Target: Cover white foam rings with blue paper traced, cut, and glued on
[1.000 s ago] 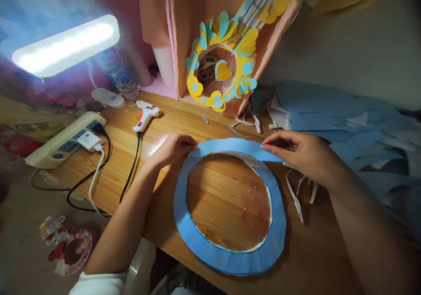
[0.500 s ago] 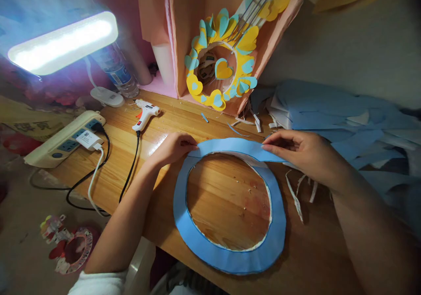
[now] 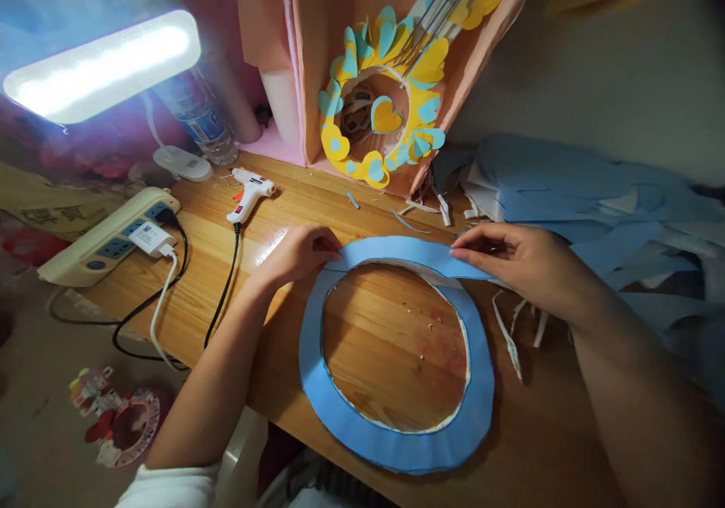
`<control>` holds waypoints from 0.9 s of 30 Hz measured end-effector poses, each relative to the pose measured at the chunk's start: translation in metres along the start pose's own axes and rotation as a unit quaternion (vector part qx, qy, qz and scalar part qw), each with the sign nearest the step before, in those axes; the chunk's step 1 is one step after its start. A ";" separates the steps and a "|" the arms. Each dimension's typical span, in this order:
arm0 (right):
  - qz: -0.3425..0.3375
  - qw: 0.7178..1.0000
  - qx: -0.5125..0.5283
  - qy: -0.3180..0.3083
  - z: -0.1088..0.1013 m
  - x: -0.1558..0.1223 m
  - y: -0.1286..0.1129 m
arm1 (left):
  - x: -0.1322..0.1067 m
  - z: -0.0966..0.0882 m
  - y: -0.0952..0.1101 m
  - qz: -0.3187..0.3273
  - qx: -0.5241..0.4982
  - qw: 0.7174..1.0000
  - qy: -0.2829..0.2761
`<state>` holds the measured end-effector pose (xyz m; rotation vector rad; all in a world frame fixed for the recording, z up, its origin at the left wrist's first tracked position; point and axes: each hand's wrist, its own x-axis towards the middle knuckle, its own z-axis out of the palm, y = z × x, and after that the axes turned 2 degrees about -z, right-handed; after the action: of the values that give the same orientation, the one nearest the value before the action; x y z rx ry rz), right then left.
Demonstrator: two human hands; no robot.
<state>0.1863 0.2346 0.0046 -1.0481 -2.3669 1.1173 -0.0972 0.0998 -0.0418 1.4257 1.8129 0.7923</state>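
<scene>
A large blue paper ring (image 3: 390, 440) lies flat on the wooden table (image 3: 266, 221), its open middle showing the wood. Across its far edge runs a loose blue paper strip (image 3: 396, 250). My left hand (image 3: 297, 251) pinches the strip's left end against the ring. My right hand (image 3: 515, 263) pinches the strip's right part, fingers closed on it above the ring's upper right.
A white glue gun (image 3: 249, 191) lies at the back left, its black cord running to a power strip (image 3: 105, 236). A lit desk lamp (image 3: 102, 66), a water bottle (image 3: 204, 119), a heart-decorated cardboard piece (image 3: 379, 108) and a heap of blue paper (image 3: 594, 198) surround the work.
Both hands stay pinched on the strip in the same place. Only the view has shifted slightly.
</scene>
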 end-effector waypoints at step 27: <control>-0.003 1.000 -0.012 -0.003 -0.001 0.000 0.003 | -0.003 -0.003 0.006 -0.009 0.021 1.000 0.010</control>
<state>0.1880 0.2360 0.0029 -1.0460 -2.3931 1.0929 -0.0955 0.0976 -0.0350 1.4309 1.8640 0.7672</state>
